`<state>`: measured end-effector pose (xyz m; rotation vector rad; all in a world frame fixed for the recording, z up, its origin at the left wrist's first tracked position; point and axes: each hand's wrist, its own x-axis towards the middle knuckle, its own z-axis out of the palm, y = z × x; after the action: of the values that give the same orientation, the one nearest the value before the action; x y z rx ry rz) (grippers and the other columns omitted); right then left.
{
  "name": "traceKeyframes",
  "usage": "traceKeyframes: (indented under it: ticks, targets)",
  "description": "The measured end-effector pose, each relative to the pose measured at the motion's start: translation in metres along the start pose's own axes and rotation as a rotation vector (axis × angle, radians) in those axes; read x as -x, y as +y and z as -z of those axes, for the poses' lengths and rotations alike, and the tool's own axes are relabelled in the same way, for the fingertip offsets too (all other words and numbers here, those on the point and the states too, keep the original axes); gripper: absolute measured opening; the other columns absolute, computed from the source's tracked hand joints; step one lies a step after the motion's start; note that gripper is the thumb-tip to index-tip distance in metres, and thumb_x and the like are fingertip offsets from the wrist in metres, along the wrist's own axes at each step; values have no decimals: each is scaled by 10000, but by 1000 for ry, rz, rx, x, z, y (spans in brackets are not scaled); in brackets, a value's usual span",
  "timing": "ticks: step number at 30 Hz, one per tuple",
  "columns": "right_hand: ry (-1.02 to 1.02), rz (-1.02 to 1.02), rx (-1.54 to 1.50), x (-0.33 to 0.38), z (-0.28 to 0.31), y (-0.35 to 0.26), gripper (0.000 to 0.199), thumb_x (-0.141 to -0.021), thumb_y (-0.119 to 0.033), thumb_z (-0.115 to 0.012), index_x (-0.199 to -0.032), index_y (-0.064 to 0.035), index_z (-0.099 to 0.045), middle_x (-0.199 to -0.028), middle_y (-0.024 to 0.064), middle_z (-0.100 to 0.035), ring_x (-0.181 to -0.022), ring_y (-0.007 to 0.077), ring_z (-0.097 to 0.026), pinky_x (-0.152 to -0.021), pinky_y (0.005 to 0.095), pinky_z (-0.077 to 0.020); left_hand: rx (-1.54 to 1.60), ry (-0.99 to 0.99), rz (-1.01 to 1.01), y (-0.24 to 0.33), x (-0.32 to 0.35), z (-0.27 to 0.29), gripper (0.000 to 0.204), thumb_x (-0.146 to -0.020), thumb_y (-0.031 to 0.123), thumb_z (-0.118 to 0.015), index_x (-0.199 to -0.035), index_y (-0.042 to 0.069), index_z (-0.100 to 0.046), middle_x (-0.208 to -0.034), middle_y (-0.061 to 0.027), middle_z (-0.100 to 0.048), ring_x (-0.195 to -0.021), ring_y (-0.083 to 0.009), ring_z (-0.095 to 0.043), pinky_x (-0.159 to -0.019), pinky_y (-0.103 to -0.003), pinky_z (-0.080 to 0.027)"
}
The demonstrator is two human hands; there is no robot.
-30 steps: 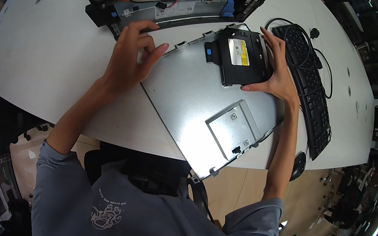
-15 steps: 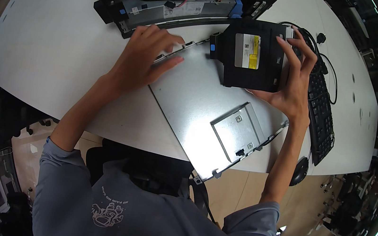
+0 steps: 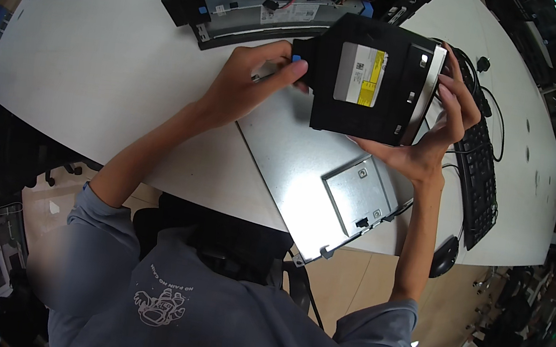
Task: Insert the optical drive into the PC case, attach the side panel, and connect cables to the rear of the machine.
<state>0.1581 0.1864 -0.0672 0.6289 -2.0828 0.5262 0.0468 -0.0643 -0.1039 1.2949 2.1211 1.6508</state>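
I hold a black optical drive (image 3: 373,81) with a white and yellow label up above the table. My right hand (image 3: 430,134) grips its right end, fingers curled over the silver front edge. My left hand (image 3: 251,82) pinches its left end at a small blue tab. Beneath the drive lies a flat grey metal side panel (image 3: 306,170) with a small square bracket (image 3: 359,195) riveted on it.
An open computer case (image 3: 258,2) with cables and an orange wire lies at the back of the white table (image 3: 96,58). A black keyboard (image 3: 482,172) and black mouse (image 3: 444,255) sit to the right. A chair is below me.
The drive has been lifted off the metal panel and raised toward me. My left hand left the panel's edge and took hold of the drive's left end.
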Motion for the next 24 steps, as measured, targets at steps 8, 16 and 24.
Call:
traceKeyframes:
  ticks: [8, 16, 24]
  targets:
    - [-66, -87, 21, 5, -12, -18, 1104, -496, -365, -987, -1384, -202, -352, -1329, 128, -310, -1367, 512, -313, -1126, 599, -386, 351, -119, 220, 2, 8, 9, 508, -1063, 415, -397, -829, 29, -628, -730, -74, -671, -688, -118, -640, -706, -263, -487]
    - [-149, -88, -18, 7, -13, -12, 1169, -495, -383, -983, -1423, -205, -295, -1396, 154, -304, -1381, 512, -297, -1144, 598, -350, 422, -133, 199, -4, 15, 6, 521, -1063, 421, -394, -822, 21, -628, -695, -86, -655, -638, -123, -629, -619, -262, -493]
    - [-125, -318, -184, 4, -8, -8, 1304, -565, -485, -926, -1522, -134, -113, -1417, 219, -433, -1328, 378, -441, -1146, 507, -314, 732, 172, 318, -12, 12, 9, 400, -1068, 358, -396, -889, 47, -573, -691, -66, -617, -548, -123, -595, -478, -243, -461]
